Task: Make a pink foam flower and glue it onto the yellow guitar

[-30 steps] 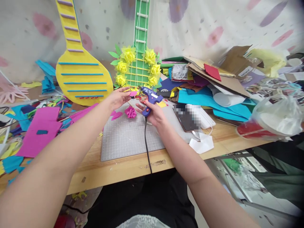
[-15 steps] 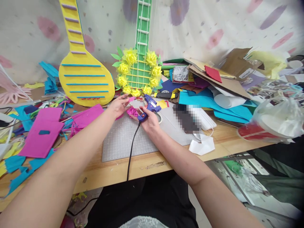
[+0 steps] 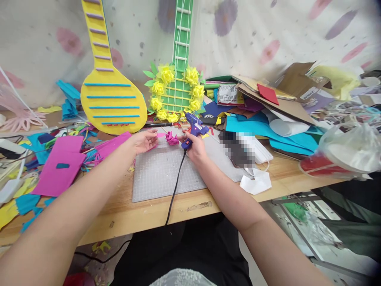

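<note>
My left hand [image 3: 145, 142] pinches a small pink petal-shaped piece [image 3: 160, 135] by one end, left of the flower. In my right hand [image 3: 196, 147] is a blue glue gun [image 3: 196, 128], its nozzle pointing up and away and its black cord [image 3: 175, 190] hanging over the table edge. A magenta crepe-paper flower [image 3: 172, 138] sits between the two hands, right by the right fingertips; whether they hold it I cannot tell. All this is above a grey gridded cutting mat [image 3: 166, 174].
Behind stand a yellow lute-shaped cutout [image 3: 113, 101] and a green one [image 3: 178, 93] ringed with yellow flowers. Magenta sheets [image 3: 61, 167] and scraps lie left. To the right are a white mask [image 3: 256, 181], stacked blue sheets [image 3: 274, 135] and a bagged cup [image 3: 333, 161].
My left hand has drawn back from the glue gun and flower with the pink piece. The glue gun has moved slightly right, and the view has shifted a little.
</note>
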`<state>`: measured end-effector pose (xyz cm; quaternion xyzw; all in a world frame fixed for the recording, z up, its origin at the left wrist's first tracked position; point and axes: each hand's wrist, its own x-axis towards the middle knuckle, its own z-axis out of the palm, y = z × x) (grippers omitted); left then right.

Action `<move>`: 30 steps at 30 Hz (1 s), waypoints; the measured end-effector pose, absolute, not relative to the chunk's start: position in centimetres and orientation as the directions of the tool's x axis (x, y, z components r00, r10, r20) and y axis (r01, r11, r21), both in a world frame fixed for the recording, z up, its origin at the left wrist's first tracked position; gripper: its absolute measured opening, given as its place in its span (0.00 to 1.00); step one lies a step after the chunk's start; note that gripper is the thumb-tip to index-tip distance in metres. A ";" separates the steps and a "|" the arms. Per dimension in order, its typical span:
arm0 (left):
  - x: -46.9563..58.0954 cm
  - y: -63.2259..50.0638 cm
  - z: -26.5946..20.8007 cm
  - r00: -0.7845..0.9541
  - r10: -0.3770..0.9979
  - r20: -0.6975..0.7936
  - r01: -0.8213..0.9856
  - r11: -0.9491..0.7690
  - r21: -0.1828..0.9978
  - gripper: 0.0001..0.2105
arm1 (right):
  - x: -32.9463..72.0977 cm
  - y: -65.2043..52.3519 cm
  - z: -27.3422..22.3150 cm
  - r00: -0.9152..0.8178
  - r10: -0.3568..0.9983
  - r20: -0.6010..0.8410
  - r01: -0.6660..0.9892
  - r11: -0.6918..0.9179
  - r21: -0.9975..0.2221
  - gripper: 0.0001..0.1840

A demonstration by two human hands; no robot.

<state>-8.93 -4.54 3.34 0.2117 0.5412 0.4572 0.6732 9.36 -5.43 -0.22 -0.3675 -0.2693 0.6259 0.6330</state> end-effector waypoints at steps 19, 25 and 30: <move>-5.3 -2.1 4.4 0.024 0.974 -0.227 -0.016 0.228 0.974 0.12 | 8.5 -5.6 -1.3 0.098 0.988 -0.119 -0.542 -0.047 -0.839 0.17; -6.3 -3.3 3.5 0.078 0.940 -0.332 0.006 0.332 0.943 0.14 | 8.1 -5.7 -1.8 0.092 0.991 -0.094 -0.500 -0.036 -0.865 0.18; -7.7 -3.9 2.7 0.127 0.926 -0.357 -0.045 0.365 0.930 0.16 | 8.0 -5.9 -2.0 0.061 0.997 -0.057 -0.450 -0.023 -0.893 0.15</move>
